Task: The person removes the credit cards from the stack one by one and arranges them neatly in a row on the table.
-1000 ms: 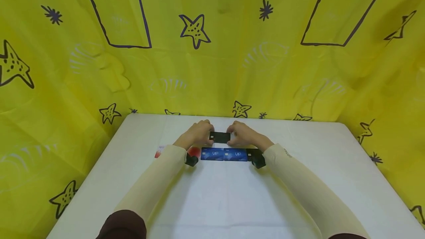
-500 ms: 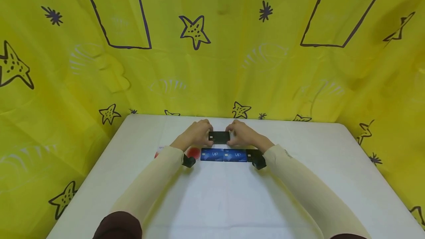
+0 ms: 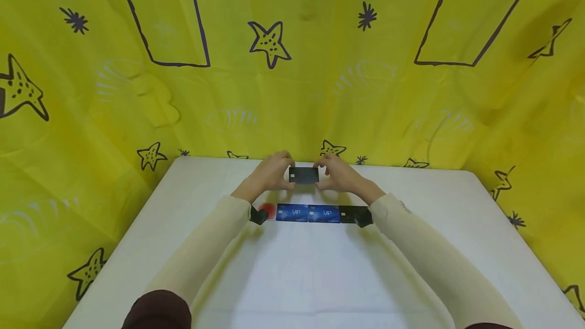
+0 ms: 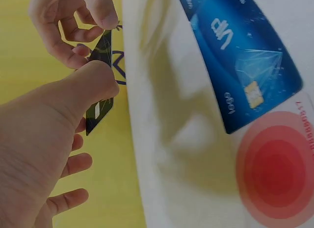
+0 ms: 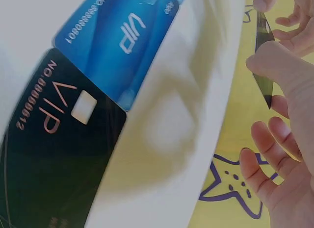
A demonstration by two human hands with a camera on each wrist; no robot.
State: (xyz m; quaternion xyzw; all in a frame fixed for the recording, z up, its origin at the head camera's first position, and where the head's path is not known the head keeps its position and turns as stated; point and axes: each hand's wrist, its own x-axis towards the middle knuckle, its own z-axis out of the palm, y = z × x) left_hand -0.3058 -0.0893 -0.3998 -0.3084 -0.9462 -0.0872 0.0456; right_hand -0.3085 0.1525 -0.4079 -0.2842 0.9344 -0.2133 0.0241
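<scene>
Both hands pinch one black card with a chip (image 3: 303, 176) by its opposite ends, thumb against fingers, raised off the table. My left hand (image 3: 272, 172) has the chip end and my right hand (image 3: 342, 174) the other. In both wrist views the black card stands nearly edge-on. Below it lies a row of cards: a white card with red circles (image 4: 277, 169), two blue VIP cards (image 3: 292, 212) (image 3: 324, 214) and a black VIP card (image 5: 59, 144). In the head view, the wrists partly cover both ends of the row.
The white table (image 3: 311, 273) reaches to a yellow curtain (image 3: 311, 100) printed with starfish, close behind the hands. A dark wrist device (image 3: 258, 216) sits on the left wrist and another (image 3: 363, 216) on the right, both over the row of cards.
Both hands and the black card between them have risen and moved away toward the curtain. The row of cards has stayed in place; its far-left red-and-white edge is now hidden by the left arm.
</scene>
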